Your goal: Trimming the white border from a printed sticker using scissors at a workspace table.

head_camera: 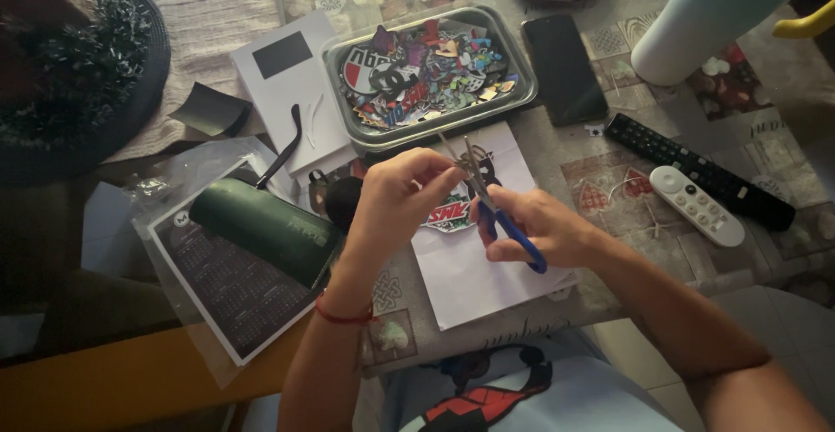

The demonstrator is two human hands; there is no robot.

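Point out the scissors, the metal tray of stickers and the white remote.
scissors (513, 232): head view, on the blue handle in the right hand.
metal tray (376, 133): head view, on its near rim.
white remote (696, 205): head view, on its middle, beside the black remote.

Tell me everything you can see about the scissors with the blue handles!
The blue-handled scissors have slim grey metal blades and glossy plastic loops. The blades are parted and point up and away, toward the metal tray of colourful stickers. The right hand grips them, fingers through the loops. The left hand pinches a small cut-out piece right at the blades. They are held in the air above a white paper sheet on the table.
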